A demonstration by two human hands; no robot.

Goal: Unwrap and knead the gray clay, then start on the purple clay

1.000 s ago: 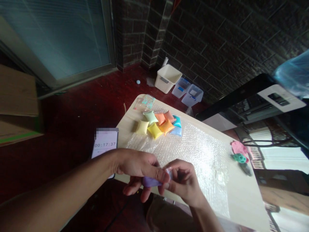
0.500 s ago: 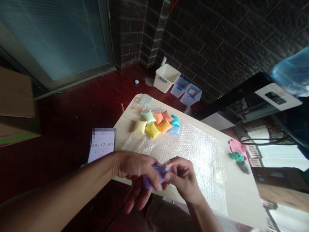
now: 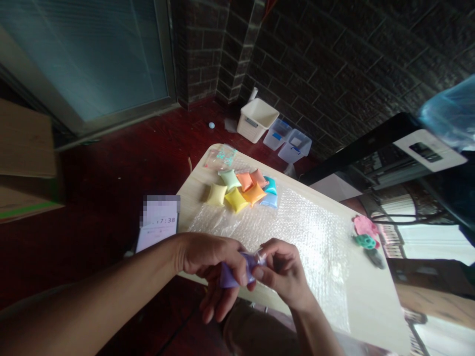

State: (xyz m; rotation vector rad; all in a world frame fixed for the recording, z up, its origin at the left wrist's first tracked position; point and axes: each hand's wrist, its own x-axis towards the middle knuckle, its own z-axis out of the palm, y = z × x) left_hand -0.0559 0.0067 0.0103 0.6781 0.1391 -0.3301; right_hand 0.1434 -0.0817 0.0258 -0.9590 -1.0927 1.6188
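Observation:
A small purple packet [image 3: 229,278] in clear plastic is held between both hands above the table's near edge. My left hand [image 3: 218,264] is closed on its body, thumb on top and fingers beneath. With thumb and forefinger, my right hand [image 3: 280,269] pinches the clear plastic end of the same packet. Beyond the hands several similar soft packets lie grouped on bubble wrap [image 3: 308,222]: a yellow packet [image 3: 236,200], an orange packet [image 3: 254,194], a pale green packet [image 3: 229,179] and a blue packet [image 3: 269,200] among them.
Pink clay [image 3: 365,225] and a green lump [image 3: 365,241] sit at the right end of the wooden table [image 3: 371,296]. A phone-like screen [image 3: 158,232] stands by the left edge. A white bin [image 3: 256,121] and clear boxes [image 3: 293,147] are on the floor beyond.
My left thumb has drawn back slightly on the purple packet and the lower fingers have shifted. Both hands still grip it. The view has moved very slightly.

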